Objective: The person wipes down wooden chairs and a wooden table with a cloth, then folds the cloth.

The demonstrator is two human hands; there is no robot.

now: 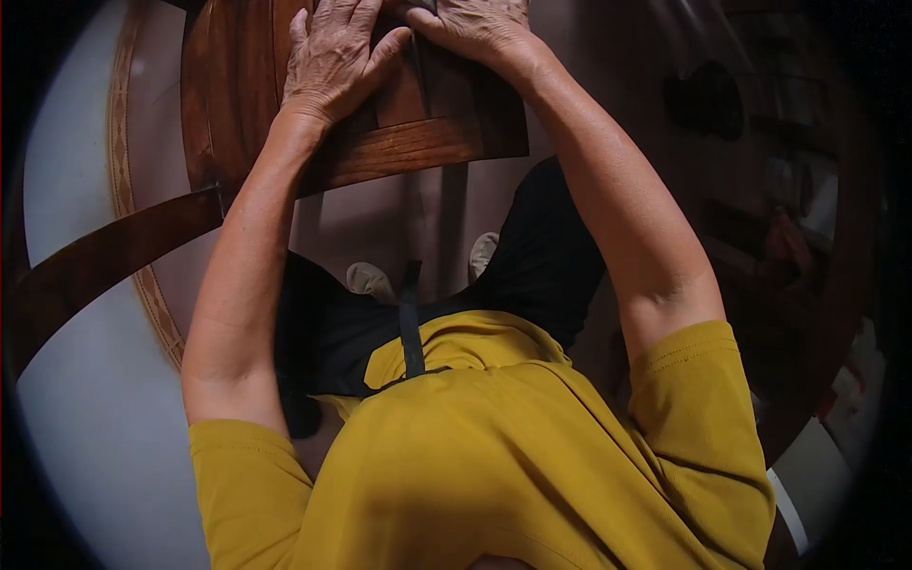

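Note:
My left hand (340, 59) lies flat on a dark brown slatted wooden surface (399, 147), its thumb spread out to the right. The tips of its longer fingers run off the top edge of the view. Beside it, my right hand (478, 27) rests at the far edge of the same wood, thumb stretched toward the left one. Its other fingers are mostly cut off by the view. A small greyish patch shows by the right thumb, too little of it to name. The two thumbs come close together, apparently not touching.
A curved wooden rail (114, 237) joins the slatted piece on the left. Beyond it is a pale floor (71, 142) with a patterned border strip (122, 114). My shoes (370, 281) are below the wood's near edge. Dark, unclear items stand at the right, including a black object (703, 100).

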